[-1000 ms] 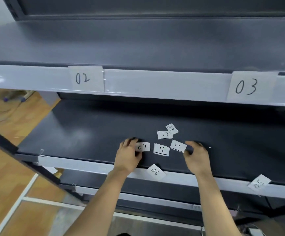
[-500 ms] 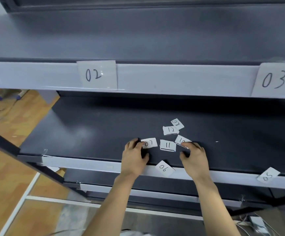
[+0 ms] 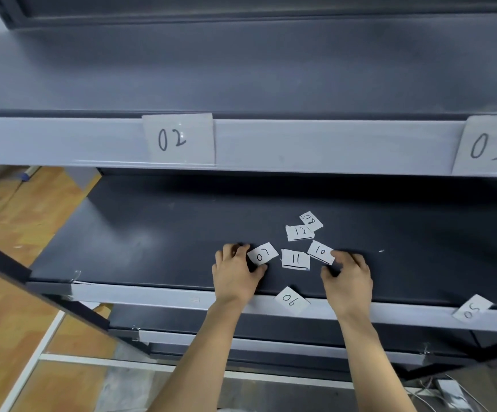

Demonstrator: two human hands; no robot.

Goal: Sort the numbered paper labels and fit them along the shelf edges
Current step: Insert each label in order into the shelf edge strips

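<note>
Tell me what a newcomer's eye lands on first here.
Two hands work on the dark shelf amid loose labels: the left hand pinches 07, the right hand touches 10, with 11, 12 and 08 close by. Above, big labels 02 and 03 sit on the upper edge; 06 and 05 lie tilted on the lower edge.

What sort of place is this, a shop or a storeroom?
Probably a storeroom or shop being set up: bare grey metal shelving, a handwritten 02 label on a shelf edge, more numbered slips lying loose.
</note>
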